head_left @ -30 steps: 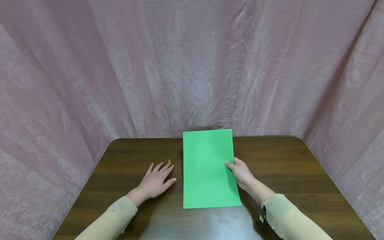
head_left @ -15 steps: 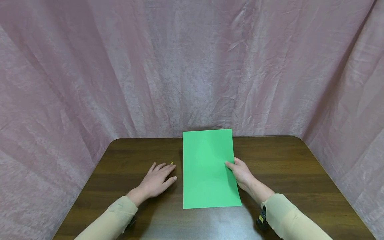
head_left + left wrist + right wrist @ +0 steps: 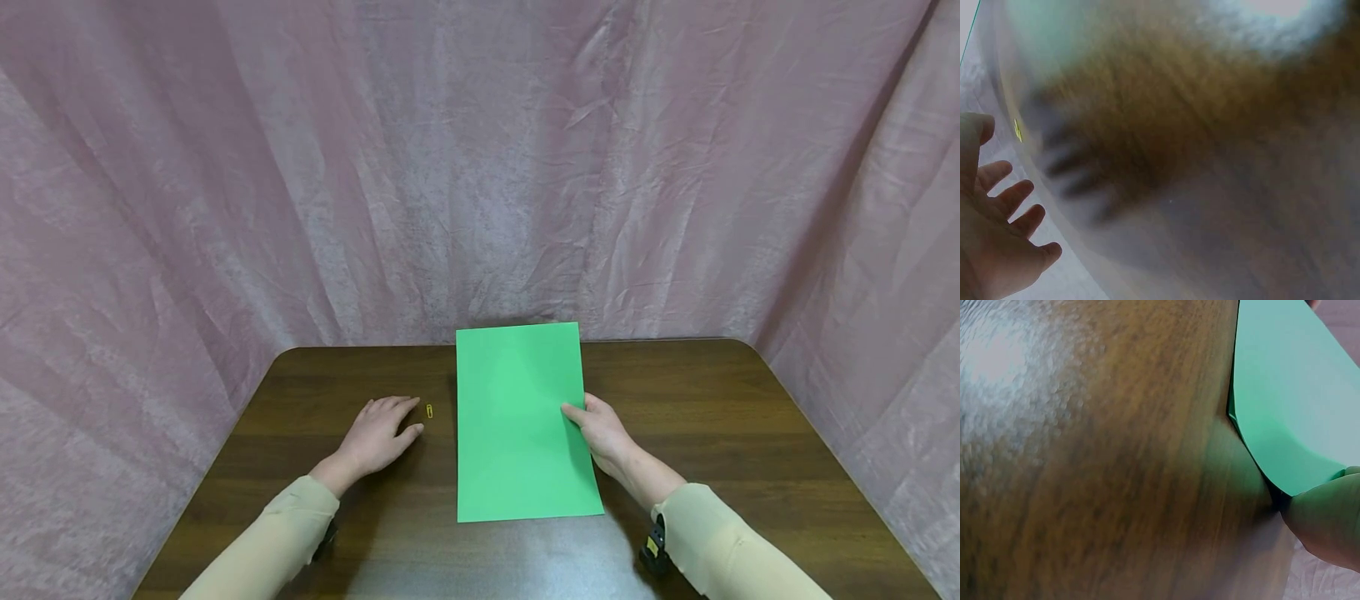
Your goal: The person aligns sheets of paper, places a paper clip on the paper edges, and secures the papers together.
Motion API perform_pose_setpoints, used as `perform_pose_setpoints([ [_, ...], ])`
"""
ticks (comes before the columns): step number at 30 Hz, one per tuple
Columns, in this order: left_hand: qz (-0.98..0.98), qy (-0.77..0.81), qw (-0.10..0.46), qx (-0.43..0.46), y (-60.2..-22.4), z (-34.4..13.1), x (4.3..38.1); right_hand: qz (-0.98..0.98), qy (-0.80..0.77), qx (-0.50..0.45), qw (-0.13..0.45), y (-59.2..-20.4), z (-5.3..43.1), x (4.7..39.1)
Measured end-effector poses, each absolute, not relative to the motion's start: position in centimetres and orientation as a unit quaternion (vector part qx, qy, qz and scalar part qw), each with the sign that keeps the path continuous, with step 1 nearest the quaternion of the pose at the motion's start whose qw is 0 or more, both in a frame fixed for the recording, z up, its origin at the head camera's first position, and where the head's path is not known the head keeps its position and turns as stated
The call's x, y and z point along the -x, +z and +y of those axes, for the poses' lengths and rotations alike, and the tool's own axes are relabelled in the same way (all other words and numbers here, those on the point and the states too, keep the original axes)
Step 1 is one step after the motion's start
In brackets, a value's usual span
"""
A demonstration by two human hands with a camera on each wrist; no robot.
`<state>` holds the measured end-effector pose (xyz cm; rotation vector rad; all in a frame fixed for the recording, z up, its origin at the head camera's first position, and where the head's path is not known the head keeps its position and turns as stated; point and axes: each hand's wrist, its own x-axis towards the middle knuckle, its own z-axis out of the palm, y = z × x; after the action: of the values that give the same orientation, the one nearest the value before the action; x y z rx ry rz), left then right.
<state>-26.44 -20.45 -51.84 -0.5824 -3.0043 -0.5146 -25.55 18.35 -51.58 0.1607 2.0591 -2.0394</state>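
Observation:
A green sheet of paper (image 3: 517,425) lies at the middle of the table, its right edge lifted a little. My right hand (image 3: 604,435) pinches that edge, thumb on top and the other fingers hidden underneath. In the right wrist view the paper (image 3: 1288,412) bows up off the wood beside the thumb (image 3: 1325,519). Left of the paper is a small yellow paper clip (image 3: 429,411), lying on the wood. My left hand (image 3: 372,435) is just left of the clip, palm down, fingers spread and slightly bent, holding nothing. The left wrist view also shows the clip (image 3: 1018,130), apart from the fingertips.
The dark brown wooden table (image 3: 697,400) has rounded far corners. A pink velvet curtain (image 3: 480,167) hangs behind it and along the sides. A black device with a yellow label (image 3: 654,546) sits at the right wrist.
My left hand has drawn back to the left, off the paper clip, which now shows whole and lies slightly closer to the paper. The right hand and the paper stay as they were.

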Motion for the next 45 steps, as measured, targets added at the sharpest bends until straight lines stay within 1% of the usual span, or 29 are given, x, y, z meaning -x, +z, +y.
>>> perform_pose_setpoints([
  [5,-0.973,-0.158,0.016,0.168,-51.9,-20.4,27.4,0.708,-0.693,-0.057,0.119,-51.5,18.4,25.5],
  [14,-0.976,-0.147,0.021,0.158,-52.2,-19.6,28.2,0.708,-0.693,-0.058,0.121,-51.3,18.3,25.3],
  [26,-0.978,-0.164,0.044,0.122,-52.7,-18.1,29.2,0.709,-0.692,-0.064,0.119,-51.4,18.3,25.5],
  [33,-0.98,-0.167,0.042,0.1,-52.8,-17.7,29.6,0.708,-0.693,-0.064,0.12,-51.4,18.3,25.4],
  [45,-0.98,-0.169,0.042,0.099,-52.6,-17.4,29.5,0.707,-0.693,-0.065,0.122,-51.3,18.3,25.2],
])
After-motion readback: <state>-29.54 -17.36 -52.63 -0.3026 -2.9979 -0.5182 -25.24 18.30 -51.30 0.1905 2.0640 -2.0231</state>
